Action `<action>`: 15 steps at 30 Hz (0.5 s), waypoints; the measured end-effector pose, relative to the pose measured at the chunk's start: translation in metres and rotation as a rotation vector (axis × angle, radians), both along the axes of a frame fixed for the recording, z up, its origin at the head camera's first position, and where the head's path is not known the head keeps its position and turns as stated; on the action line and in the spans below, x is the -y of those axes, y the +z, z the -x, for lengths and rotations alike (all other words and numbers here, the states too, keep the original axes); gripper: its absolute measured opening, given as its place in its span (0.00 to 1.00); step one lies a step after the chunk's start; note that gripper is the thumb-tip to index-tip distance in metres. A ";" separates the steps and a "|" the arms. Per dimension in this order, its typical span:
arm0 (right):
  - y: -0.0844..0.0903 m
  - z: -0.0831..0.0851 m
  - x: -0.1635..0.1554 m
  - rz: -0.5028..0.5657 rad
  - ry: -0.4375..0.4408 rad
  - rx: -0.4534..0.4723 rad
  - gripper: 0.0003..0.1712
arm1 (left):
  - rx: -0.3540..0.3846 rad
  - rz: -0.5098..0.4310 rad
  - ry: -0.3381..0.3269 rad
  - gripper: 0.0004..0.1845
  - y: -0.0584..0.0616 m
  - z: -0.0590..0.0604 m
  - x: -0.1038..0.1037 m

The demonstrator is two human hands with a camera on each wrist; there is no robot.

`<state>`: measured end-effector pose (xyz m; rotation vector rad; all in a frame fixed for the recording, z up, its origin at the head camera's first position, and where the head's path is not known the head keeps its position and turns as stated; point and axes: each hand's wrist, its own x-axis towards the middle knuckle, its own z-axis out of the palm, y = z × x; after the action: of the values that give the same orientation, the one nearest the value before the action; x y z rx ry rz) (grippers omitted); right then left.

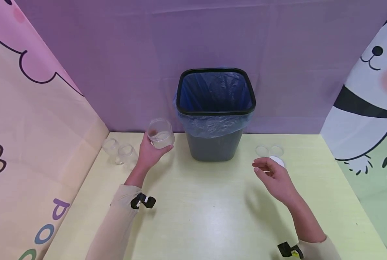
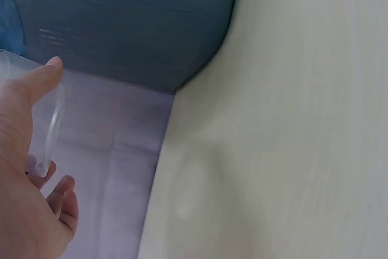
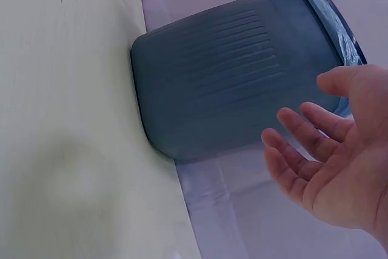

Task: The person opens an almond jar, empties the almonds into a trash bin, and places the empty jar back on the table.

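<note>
Two spare jars show only in head view; left hand grips clear jar, right hand loosely spread.

bin mid-table | two jars left | lids right

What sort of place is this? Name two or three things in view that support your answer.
Probably a staged tabletop recording booth, not a real kitchen: cartoon-printed cloth backdrops wall in a pale yellow table, and a lined waste bin stands on it between small clear jars and lids.
</note>
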<state>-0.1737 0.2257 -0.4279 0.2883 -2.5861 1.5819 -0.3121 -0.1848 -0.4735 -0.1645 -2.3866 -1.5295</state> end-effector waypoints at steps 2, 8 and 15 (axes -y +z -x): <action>-0.003 -0.001 0.001 0.007 0.001 0.015 0.14 | 0.017 0.006 0.018 0.47 -0.005 -0.001 0.000; -0.010 -0.004 0.000 0.010 -0.004 0.041 0.13 | 0.075 0.032 0.057 0.47 -0.013 -0.002 0.000; -0.023 -0.013 -0.009 -0.017 -0.044 0.066 0.14 | 0.131 0.051 0.079 0.47 -0.024 0.002 -0.002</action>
<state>-0.1604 0.2351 -0.4509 0.1826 -2.6370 1.5814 -0.3144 -0.1825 -0.4976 0.0191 -2.5018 -1.4876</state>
